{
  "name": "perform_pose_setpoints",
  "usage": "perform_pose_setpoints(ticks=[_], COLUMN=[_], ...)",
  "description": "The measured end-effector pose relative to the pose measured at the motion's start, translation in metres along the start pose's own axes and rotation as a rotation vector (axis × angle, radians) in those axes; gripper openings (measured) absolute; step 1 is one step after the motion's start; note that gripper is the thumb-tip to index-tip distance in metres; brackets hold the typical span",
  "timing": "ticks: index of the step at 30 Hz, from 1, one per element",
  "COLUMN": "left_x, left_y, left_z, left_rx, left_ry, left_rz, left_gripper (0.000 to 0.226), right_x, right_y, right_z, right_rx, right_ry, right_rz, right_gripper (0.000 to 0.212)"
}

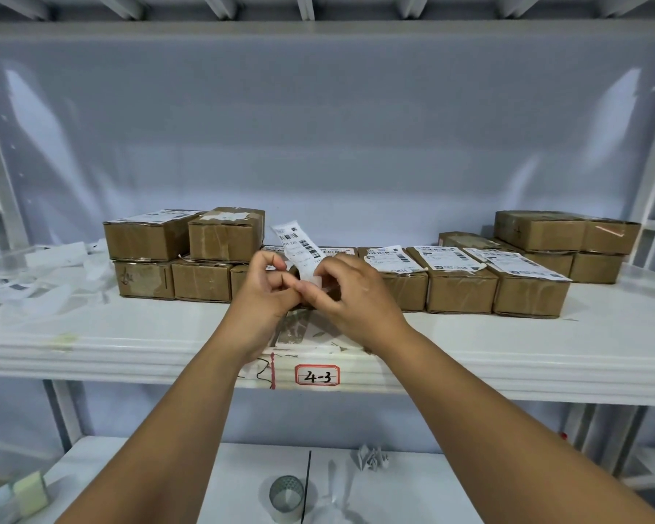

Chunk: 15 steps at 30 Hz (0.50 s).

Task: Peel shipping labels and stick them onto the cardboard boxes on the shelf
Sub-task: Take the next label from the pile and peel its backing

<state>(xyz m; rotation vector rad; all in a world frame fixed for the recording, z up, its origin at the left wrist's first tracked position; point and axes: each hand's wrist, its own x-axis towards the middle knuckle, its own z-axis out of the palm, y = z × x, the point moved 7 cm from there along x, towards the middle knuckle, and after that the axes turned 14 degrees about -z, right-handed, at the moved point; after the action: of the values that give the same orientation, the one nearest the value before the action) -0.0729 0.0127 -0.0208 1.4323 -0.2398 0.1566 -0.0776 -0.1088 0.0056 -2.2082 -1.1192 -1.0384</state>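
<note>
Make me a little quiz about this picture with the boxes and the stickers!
1. True or false: the left hand and the right hand both pinch the label strip.
2. The red-bordered tag on the front of the shelf reads: A) 4-3, B) 2-1, C) 7-9.
3. Fill the gap: the loose white papers lie at the ___ end of that shelf.

Key: 1 true; 2 A; 3 left.

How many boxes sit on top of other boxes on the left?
2: a labelled cardboard box at the far left and a taped cardboard box right beside it. More may hide behind them.
</note>
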Motion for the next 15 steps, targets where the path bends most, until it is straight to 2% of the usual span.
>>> perform_pose_setpoints(ticks=[7, 11, 15], left_x=[-0.0039, -0.0064, -0.0045], left_y=[0.0047, 0.0063, 0.0032], left_z=[0.0045, 0.0066, 0.007], left_rx=[0.071, 0.081, 0.223], left_ry=[0.016, 0.028, -0.003], left_rz=[0.037, 0.04, 0.023], left_gripper=[0.031, 0.011, 0.024], right_x=[-0.0004, -0.0003, -0.0002], right_y=[0.0024, -0.0024, -0.0044], right_z=[0.005, 0.001, -0.0006], right_rx=[0.033, 0.038, 0.057], right_ry=[-0.03, -0.014, -0.022], right_rz=[0.023, -0.002, 0.001], right_gripper=[0.018, 0.016, 0.019])
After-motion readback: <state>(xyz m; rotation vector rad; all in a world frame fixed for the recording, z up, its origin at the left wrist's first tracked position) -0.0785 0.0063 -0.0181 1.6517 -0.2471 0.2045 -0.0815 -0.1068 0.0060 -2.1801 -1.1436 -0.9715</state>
